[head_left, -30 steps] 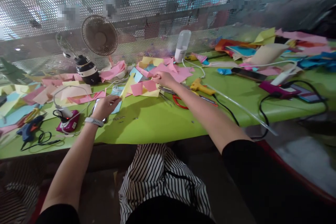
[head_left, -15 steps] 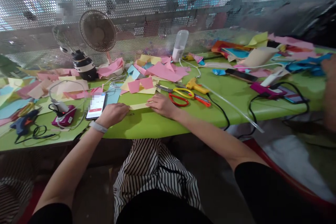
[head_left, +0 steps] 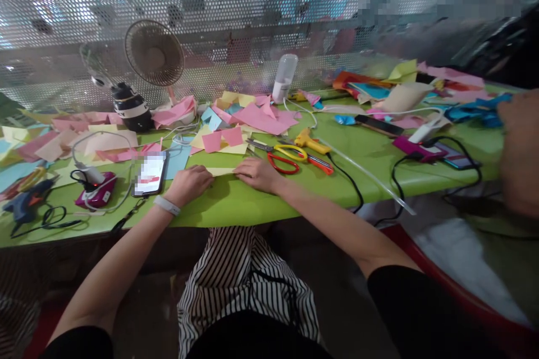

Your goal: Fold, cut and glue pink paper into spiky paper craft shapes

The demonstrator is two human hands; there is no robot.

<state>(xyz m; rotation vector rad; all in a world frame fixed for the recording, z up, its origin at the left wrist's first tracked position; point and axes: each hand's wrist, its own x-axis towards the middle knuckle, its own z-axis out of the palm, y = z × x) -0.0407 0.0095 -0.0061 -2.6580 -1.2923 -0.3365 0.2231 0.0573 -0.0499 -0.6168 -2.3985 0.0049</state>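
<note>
A narrow yellow paper strip (head_left: 222, 171) lies across the front of the green-covered table, stretched between my two hands. My left hand (head_left: 192, 182) grips its left end, fingers bent and pressed together. At the other end my right hand (head_left: 257, 174) pinches the strip, its fingers closed over the paper. Just beyond my right hand lie scissors (head_left: 290, 152) with red and yellow handles, their blades pointing left. Pink paper pieces (head_left: 223, 137) on yellow sheets sit behind the strip. A lit phone (head_left: 150, 174) lies left of my left hand.
A yellow glue gun (head_left: 312, 142) and an orange cutter (head_left: 320, 165) lie right of the scissors. Magenta power adapters (head_left: 96, 190) trail cords. A fan (head_left: 155, 53), a black bottle (head_left: 131, 106) and paper scraps line the back. Another person's arm (head_left: 521, 151) reaches in at right.
Both hands have come down to the table's front, turning the yellow strip from upright to lying level between them. My right hand has moved nearer me. Another person's arm has appeared at right.
</note>
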